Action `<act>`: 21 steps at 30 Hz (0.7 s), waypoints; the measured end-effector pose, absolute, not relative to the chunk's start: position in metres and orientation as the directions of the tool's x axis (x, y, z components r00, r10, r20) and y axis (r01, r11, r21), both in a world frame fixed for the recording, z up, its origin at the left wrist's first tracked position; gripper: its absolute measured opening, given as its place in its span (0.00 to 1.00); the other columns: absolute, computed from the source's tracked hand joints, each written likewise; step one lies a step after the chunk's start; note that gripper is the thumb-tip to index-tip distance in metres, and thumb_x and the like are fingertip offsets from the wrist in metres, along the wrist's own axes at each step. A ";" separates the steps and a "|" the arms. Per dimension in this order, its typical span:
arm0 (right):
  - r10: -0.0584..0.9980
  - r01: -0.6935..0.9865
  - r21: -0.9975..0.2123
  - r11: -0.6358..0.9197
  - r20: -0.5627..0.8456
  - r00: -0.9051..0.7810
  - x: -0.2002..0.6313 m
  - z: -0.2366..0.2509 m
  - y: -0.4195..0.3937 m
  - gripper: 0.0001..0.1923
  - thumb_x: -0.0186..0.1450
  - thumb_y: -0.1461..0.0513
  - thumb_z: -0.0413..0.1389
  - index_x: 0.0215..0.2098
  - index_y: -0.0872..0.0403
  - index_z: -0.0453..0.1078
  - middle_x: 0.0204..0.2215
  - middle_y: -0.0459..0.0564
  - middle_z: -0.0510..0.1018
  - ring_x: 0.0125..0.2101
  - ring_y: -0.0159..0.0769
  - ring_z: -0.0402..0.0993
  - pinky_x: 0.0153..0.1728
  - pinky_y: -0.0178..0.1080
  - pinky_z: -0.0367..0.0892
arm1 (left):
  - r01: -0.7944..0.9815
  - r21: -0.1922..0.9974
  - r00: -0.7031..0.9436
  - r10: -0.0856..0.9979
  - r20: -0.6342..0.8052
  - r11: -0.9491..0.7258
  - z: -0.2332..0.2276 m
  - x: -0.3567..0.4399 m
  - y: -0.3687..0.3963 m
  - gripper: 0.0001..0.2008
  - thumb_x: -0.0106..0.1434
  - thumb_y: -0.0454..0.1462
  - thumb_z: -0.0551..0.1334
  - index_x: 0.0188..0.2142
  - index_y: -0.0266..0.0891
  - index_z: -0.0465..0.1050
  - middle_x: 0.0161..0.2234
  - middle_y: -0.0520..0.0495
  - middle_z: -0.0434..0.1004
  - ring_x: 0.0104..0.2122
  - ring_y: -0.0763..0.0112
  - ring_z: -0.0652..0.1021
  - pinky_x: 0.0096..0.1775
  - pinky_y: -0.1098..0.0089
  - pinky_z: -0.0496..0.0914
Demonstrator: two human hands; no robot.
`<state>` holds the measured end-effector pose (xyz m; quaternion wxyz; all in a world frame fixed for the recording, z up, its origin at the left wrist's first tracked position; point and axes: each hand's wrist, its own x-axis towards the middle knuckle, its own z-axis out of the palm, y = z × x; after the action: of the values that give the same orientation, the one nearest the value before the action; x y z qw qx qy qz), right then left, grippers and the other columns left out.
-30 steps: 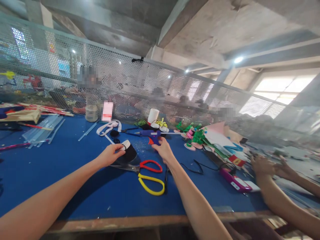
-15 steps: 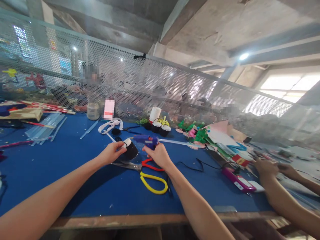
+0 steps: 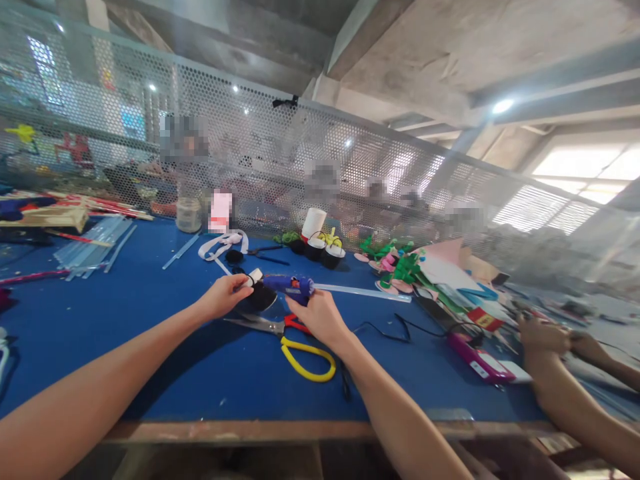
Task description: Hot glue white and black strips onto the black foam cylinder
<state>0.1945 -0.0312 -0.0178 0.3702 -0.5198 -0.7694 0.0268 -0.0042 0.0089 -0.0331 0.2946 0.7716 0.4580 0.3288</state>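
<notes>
Two bare hands are working over a blue table (image 3: 150, 347). The left hand (image 3: 223, 295) is gripping a small black piece with a white end (image 3: 260, 292), fingers curled around it just above the tabletop. The right hand (image 3: 320, 315) is clasping the handle of a blue glue gun (image 3: 290, 285), whose nozzle is pointing left and sitting right at the black piece; whether the tip is touching it cannot be told. A clear glue stick (image 3: 363, 292) is sticking out of the back of the gun toward the right.

Scissors with red and yellow handles (image 3: 295, 337) are lying on the table just beneath the right hand, blades pointing left. A black cord (image 3: 385, 328) is trailing across the blue surface beside the right forearm. Farther back, a white roll (image 3: 313, 224) is standing near green craft pieces (image 3: 400, 267), and a bundle of clear glue sticks (image 3: 93, 248) is lying at the far left. At the right edge, another person's hands (image 3: 550, 340) are busy near a pink device (image 3: 477, 362). A perforated metal screen (image 3: 300, 167) is running along the far side of the table.
</notes>
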 end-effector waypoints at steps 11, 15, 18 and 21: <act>0.847 0.812 -0.401 0.425 0.494 -0.199 0.193 -0.016 -0.035 0.08 0.54 0.61 0.51 0.21 0.55 0.67 0.19 0.49 0.73 0.22 0.35 0.68 0.25 0.34 0.60 | 0.533 0.721 0.383 0.886 0.260 -0.442 -0.034 -0.004 0.010 0.12 0.52 0.44 0.50 0.21 0.37 0.58 0.19 0.57 0.53 0.22 0.76 0.57 0.25 0.74 0.54; 0.854 0.824 -0.396 0.404 0.487 -0.184 0.192 -0.014 -0.036 0.08 0.54 0.61 0.51 0.21 0.55 0.67 0.19 0.50 0.73 0.23 0.36 0.68 0.26 0.35 0.60 | 0.546 0.713 0.377 0.889 0.259 -0.440 -0.031 -0.004 0.008 0.11 0.52 0.43 0.50 0.21 0.37 0.57 0.19 0.57 0.53 0.22 0.76 0.57 0.25 0.74 0.53; 0.864 0.827 -0.402 0.393 0.469 -0.182 0.192 -0.013 -0.037 0.08 0.55 0.61 0.51 0.21 0.56 0.67 0.19 0.50 0.73 0.22 0.36 0.69 0.26 0.35 0.60 | 0.566 0.692 0.380 0.886 0.264 -0.449 -0.030 -0.004 0.008 0.11 0.52 0.43 0.50 0.20 0.38 0.57 0.19 0.56 0.54 0.22 0.76 0.58 0.25 0.74 0.53; 0.864 0.825 -0.402 0.397 0.468 -0.188 0.193 -0.013 -0.036 0.09 0.55 0.60 0.51 0.21 0.56 0.67 0.18 0.50 0.73 0.21 0.36 0.68 0.25 0.35 0.60 | 0.590 0.667 0.389 0.884 0.259 -0.455 -0.028 -0.005 0.008 0.11 0.53 0.42 0.50 0.20 0.37 0.57 0.19 0.56 0.55 0.22 0.75 0.59 0.25 0.74 0.53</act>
<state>0.1925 -0.0356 -0.0135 0.3249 -0.5483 -0.7700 0.0296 -0.0049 0.0079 -0.0284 0.2425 0.7974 0.4623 0.3028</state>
